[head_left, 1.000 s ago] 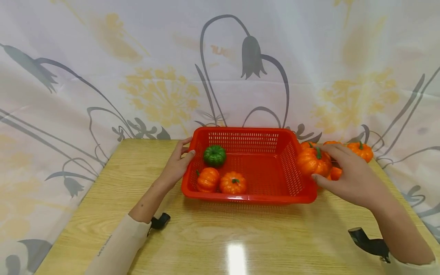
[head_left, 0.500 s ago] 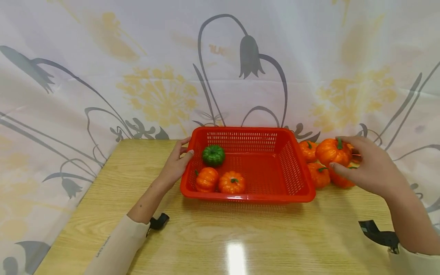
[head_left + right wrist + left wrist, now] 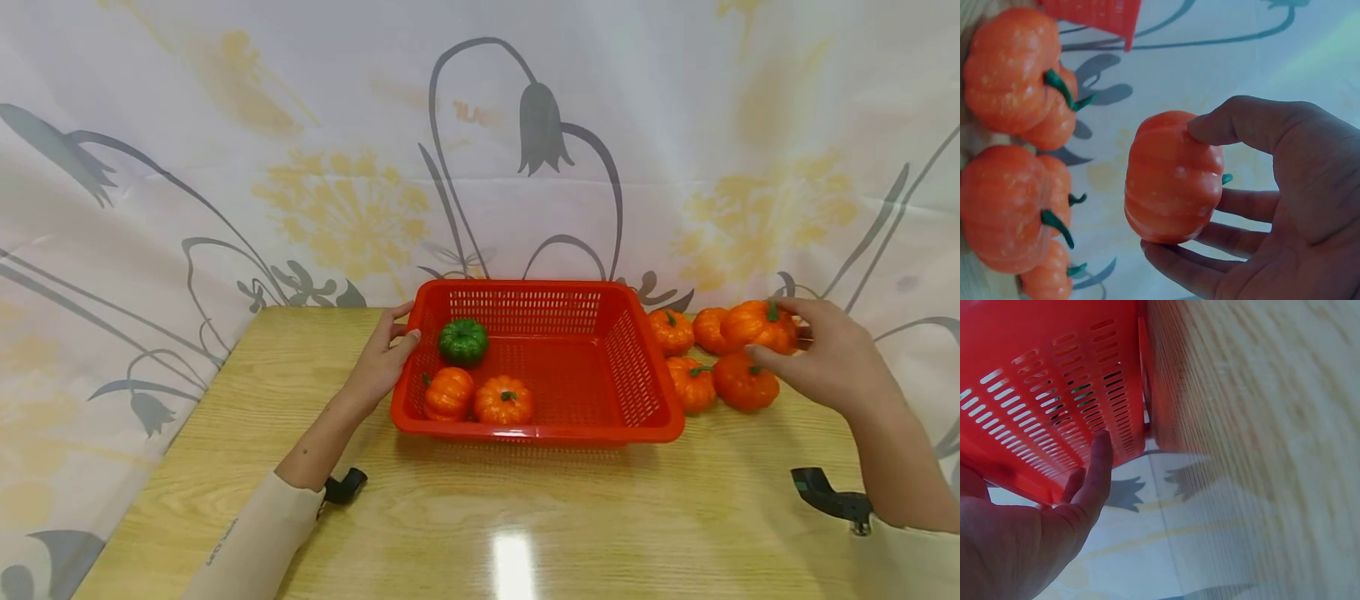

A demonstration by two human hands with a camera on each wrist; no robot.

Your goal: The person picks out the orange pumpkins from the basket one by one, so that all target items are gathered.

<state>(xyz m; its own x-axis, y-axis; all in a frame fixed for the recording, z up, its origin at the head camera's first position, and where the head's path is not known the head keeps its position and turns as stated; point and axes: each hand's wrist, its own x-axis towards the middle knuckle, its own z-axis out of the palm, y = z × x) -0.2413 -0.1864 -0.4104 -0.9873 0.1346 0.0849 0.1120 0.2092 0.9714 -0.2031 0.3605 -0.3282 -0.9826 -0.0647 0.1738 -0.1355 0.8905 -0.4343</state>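
My right hand (image 3: pixel 836 354) pinches an orange toy pumpkin (image 3: pixel 1172 178) with a green stem, thumb on one side and fingers on the other. It is raised above several orange pumpkins (image 3: pixel 746 382) standing on the table, right of a red plastic basket (image 3: pixel 540 432). With my left hand (image 3: pixel 380 367) I grip the basket's left rim; the left wrist view shows fingers against its slotted outer wall (image 3: pixel 1041 406). Inside the basket, on the left, sit a green pumpkin (image 3: pixel 462 342) and two orange pumpkins (image 3: pixel 504 401).
A light wood-grain table (image 3: pixel 450 517) carries everything. Behind it hangs a pale cloth (image 3: pixel 322 108) with printed grey and yellow flowers, close to the table's back edge. The pumpkins on the right stand close against the basket's right side.
My right hand has carried its pumpkin rightward, from the basket's right rim to over the right end of the pumpkin group. The left hand keeps its hold on the basket, which stays about where it was.
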